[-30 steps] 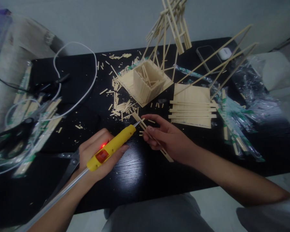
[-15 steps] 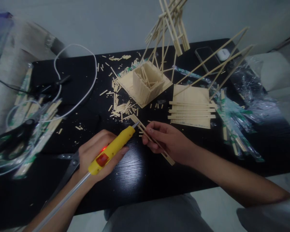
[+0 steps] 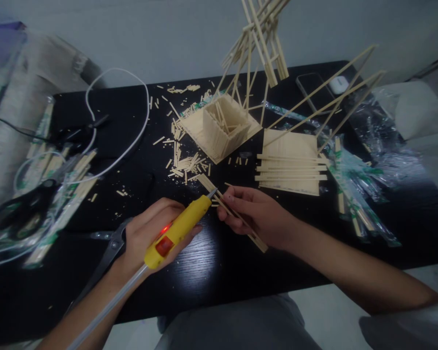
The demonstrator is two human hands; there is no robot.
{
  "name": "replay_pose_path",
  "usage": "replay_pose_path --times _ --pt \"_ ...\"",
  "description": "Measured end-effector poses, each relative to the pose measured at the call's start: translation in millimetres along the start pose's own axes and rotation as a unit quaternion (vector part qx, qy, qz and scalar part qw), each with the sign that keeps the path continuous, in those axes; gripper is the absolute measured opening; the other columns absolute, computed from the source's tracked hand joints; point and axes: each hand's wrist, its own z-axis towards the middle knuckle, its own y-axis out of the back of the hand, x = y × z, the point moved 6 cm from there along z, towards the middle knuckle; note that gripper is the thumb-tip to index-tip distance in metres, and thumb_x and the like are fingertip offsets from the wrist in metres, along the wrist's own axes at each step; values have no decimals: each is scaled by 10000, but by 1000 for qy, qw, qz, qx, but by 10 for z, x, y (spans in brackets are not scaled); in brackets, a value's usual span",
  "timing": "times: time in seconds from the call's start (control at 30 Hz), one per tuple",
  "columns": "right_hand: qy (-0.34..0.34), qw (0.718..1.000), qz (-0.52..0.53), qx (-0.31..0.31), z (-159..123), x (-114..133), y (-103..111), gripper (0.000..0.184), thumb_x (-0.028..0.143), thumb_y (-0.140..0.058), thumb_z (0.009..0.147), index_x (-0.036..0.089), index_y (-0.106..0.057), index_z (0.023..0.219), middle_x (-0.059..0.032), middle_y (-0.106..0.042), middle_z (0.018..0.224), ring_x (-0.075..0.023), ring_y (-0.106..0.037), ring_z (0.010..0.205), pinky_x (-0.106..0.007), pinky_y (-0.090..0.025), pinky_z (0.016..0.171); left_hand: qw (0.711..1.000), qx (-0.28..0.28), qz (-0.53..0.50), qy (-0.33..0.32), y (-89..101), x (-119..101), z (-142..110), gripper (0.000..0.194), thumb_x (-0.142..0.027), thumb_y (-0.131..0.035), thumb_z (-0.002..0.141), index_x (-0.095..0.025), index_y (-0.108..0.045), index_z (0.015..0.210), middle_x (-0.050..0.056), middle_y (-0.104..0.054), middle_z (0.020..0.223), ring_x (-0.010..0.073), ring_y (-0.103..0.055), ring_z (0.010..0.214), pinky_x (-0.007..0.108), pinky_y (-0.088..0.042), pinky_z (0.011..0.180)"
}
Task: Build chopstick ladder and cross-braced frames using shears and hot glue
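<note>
My left hand (image 3: 153, 228) is wrapped round a yellow hot glue gun (image 3: 186, 226) with a red light lit and a clear glue stick (image 3: 109, 306) trailing from its back. Its metal nozzle (image 3: 212, 193) is at the thin wooden sticks (image 3: 253, 237); whether it touches them I cannot tell. Those sticks, apparently chopsticks, lie slantwise side by side, pinched in the fingers of my right hand (image 3: 250, 209). Behind my hands stands a square box of sticks (image 3: 226, 129) on a flat stick base. To its right lies a stick panel (image 3: 288, 143) with several sticks across it.
Cut stick pieces (image 3: 186, 163) litter the black table (image 3: 204, 291). Scissors (image 3: 25, 209), a white cable (image 3: 146, 107) and wrapped chopsticks (image 3: 69, 209) lie left. Pliers (image 3: 109, 248) sit by my left wrist. A tall stick frame (image 3: 264, 43) rises behind; more wrapped chopsticks (image 3: 357, 194) and a phone (image 3: 314, 92) lie right.
My left hand has moved the glue gun slightly right, its nozzle shifting down along the sticks toward my right fingers. My right hand keeps its hold, and the whole view has shifted a little.
</note>
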Motion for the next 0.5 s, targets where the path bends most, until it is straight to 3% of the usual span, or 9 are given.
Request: replay_pose_path --times 0.2,0.37,0.5 --pt "-4 1000 -14 -7 9 -2 13 345 408 -897 886 161 -663 825 -16 -726 784 -64 -458 551 -168 -289 432 999 -16 40 0 50 37 -26 142 -223 -820 902 -212 -714 995 36 -763 924 177 -740 744 292 -611 646" --pt "6 1000 -17 -5 9 11 11 339 402 -895 884 169 -657 825 -11 -722 781 -69 -460 555 -177 -286 443 999 12 27 -16 -5 8 -53 146 -231 -827 900 -205 -716 991 46 -764 943 173 -757 745 268 -568 557" --pt "17 999 -23 -19 7 19 26 322 358 -918 870 175 -654 849 -11 -742 787 -72 -518 582 -180 -352 498 998 -56 35 3 116 34 -78 110 -253 -791 936 -218 -700 987 23 -754 927 174 -735 775 297 -587 644"
